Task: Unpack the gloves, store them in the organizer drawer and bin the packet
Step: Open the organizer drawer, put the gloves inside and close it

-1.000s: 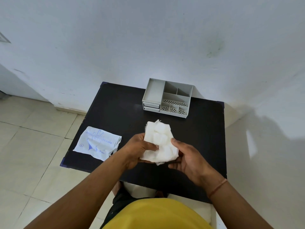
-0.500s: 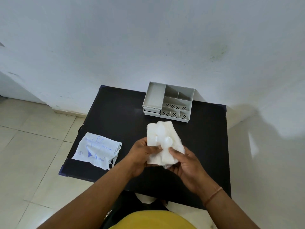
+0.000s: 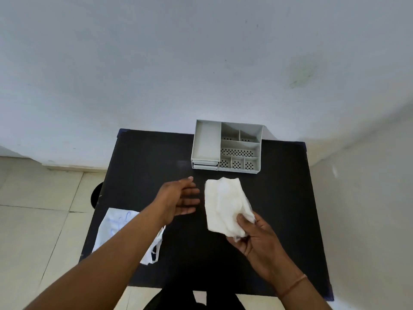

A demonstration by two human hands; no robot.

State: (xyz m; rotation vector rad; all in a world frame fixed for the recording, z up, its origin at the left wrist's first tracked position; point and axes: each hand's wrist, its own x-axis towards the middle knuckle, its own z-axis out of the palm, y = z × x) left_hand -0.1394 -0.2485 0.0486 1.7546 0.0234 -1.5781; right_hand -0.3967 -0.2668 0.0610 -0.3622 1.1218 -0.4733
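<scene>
My right hand grips the lower right corner of a folded white bundle of gloves, held above the black table. My left hand is open, fingers spread, just left of the bundle and apart from it. The grey organizer stands at the table's far edge; its two drawers at the lower left front look closed. The torn white packet with blue print lies at the table's near left edge, partly hidden under my left forearm.
A white wall rises right behind the table. Tiled floor lies to the left, where a dark round object shows beside the table edge. The organizer's top holds several open compartments with perforated walls.
My left hand has let go of the glove bundle and moved left and forward, open. My right hand alone keeps the bundle. The head camera has tilted further over the table.
</scene>
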